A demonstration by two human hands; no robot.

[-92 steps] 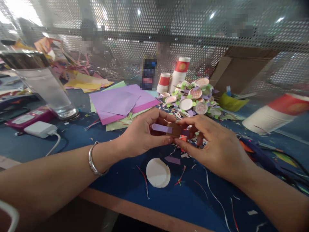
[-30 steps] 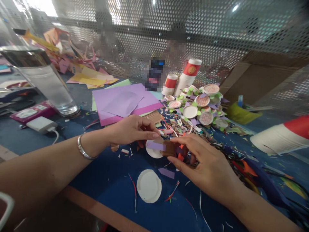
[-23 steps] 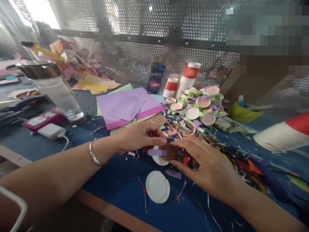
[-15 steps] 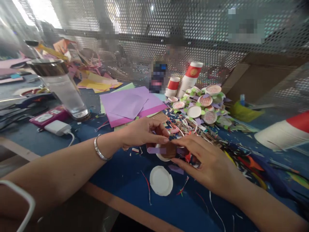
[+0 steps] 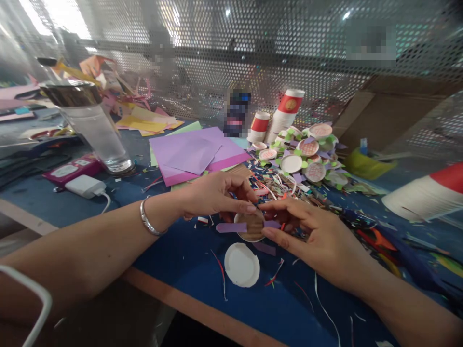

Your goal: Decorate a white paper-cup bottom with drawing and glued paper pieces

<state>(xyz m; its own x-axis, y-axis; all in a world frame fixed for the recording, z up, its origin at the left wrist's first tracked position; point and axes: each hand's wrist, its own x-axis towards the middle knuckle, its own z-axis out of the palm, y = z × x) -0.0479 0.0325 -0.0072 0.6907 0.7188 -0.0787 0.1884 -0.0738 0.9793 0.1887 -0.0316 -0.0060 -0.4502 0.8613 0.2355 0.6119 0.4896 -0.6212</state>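
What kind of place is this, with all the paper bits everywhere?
Probably a craft worktable: there are purple paper sheets, a pile of round white discs with green and purple tabs, and scraps scattered about.

Reads moderately dim; glares white at upper left, behind the perforated screen (image 5: 202, 29) — glints on the bottle lid (image 5: 72, 94) and bracelet (image 5: 145, 220). Darkens below the table edge (image 5: 202, 308). Stretches and softens toward the margins; pixelates in patches.

Brown round cardboard piece (image 5: 255, 230); lilac pointed paper strip (image 5: 231, 228). Plain white round paper disc (image 5: 242, 265). Tall paper-cup stack (image 5: 285, 114): white, red band, gold emblem. Heaped white paper discs (image 5: 309, 147): some show red grid. Dark-blue tabletop (image 5: 188, 274).
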